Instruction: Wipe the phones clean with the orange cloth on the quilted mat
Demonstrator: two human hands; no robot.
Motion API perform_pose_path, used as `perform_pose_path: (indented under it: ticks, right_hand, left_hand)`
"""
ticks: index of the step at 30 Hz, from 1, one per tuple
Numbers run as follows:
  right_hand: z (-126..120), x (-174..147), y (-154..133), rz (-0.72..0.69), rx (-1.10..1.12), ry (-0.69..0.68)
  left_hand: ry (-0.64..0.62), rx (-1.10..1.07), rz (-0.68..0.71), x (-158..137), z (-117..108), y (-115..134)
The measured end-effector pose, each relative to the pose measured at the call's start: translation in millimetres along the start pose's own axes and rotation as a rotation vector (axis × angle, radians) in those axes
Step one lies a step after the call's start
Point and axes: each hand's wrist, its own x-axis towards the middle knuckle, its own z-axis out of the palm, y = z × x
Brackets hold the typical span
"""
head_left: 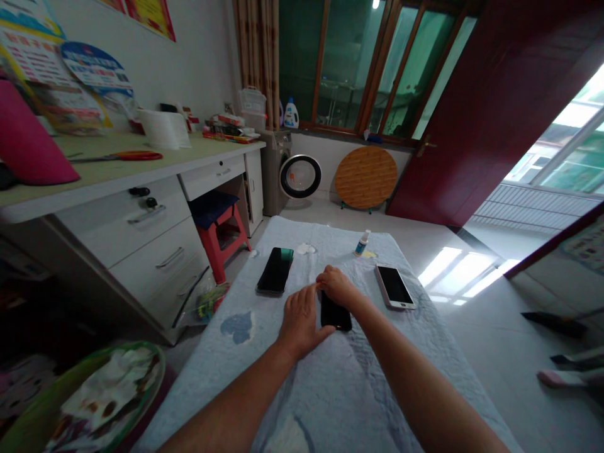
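Note:
A black smartphone (336, 316) lies screen up on the blue cloth-covered table (377, 402), between both of my hands. My left hand (299, 321) rests flat along its left side, fingers stretched forward and thumb reaching to its lower left edge. Over the phone's far end, my right hand (337, 287) is closed, its fingers bent down and pressed together; whatever they hold, if anything, is hidden. To the left lies another dark phone (276, 272). A white phone (395, 286) with a dark screen is on the right. Behind it stands a small spray bottle (362, 243).
A green-rimmed waste bin (158, 371) full of used tissues stands at the lower left. Along the left wall runs a desk (189, 157) with scissors (136, 155) and a paper roll (164, 129). A red stool (221, 236) is beside it, a washing machine (276, 170) beyond.

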Motion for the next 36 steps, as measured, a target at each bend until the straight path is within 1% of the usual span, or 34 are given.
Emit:
perform_pose_path:
  ticks: [8,12,15,19,22,25,30,36]
  right_hand:
    - [0.3,-38.0,-20.1,-0.163,0.005,-0.039]
    - [0.8,-45.6,-22.8,-0.209,0.017,-0.095]
    - [1.8,-35.7,-15.9,-0.170,0.033,-0.075]
    - [-0.3,-7.2,0.2,-0.010,-0.011,-0.019]
    - [-2.2,14.6,10.3,0.046,-0.030,0.007]
    - [-2.3,27.9,14.4,0.081,-0.047,0.007]
    - [-3.0,27.4,9.7,0.072,-0.056,-0.033]
    - [-6.1,6.5,-4.6,-0.015,-0.054,-0.083]
  left_hand:
    - [0.054,-0.021,-0.031,-2.5,5.7,-0.8]
    - [0.048,-0.024,-0.020,-2.8,8.1,-2.2]
    - [0.039,-0.006,-0.015,-3.3,9.0,-2.0]
    - [0.021,0.017,-0.002,-3.7,8.4,-1.4]
    - [0.016,0.020,0.001,-3.7,7.8,-1.7]
    - [0.020,0.015,-0.002,-3.6,8.1,-2.4]
    - [0.020,0.025,-0.012,-3.3,9.7,-2.4]
    - [0.040,0.025,-0.018,-3.6,9.0,-0.4]
